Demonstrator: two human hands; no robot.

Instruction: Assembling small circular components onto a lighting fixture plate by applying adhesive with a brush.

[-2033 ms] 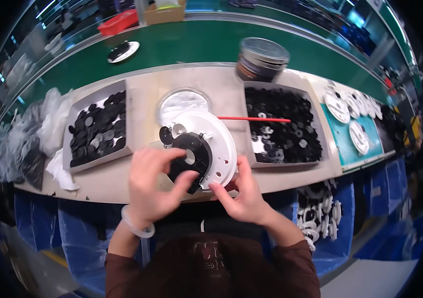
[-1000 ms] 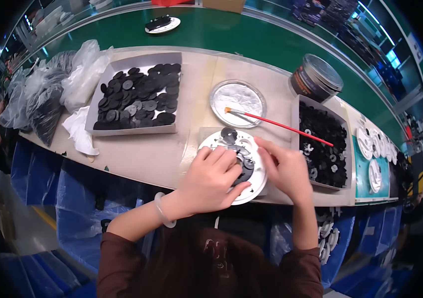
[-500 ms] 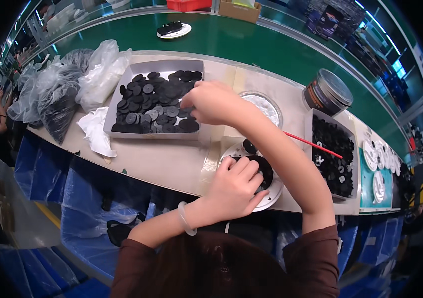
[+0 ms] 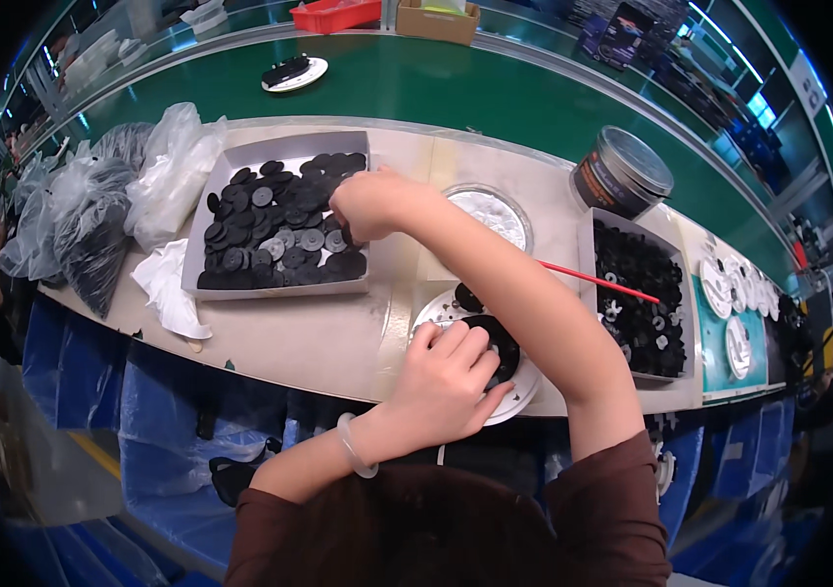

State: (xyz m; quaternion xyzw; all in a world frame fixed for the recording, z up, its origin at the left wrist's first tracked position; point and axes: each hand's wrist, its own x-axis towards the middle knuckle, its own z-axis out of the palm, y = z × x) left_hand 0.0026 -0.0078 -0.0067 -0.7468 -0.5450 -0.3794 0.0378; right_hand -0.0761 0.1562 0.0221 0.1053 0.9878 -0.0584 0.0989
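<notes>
Left hand point(image 4: 446, 377) spread flat, fingers together, pressing on the black disc point(image 4: 495, 342) atop the white round plate point(image 4: 519, 391) at the near table edge. Right hand point(image 4: 370, 201) reached across to the left, over the right end of the grey tray point(image 4: 279, 147) of black and grey discs point(image 4: 270, 230), fingers curled down among them; whether a disc is pinched cannot be told. Just beyond the plate, a shallow round dish point(image 4: 495, 210) with a red-handled brush point(image 4: 598, 282) beside it.
</notes>
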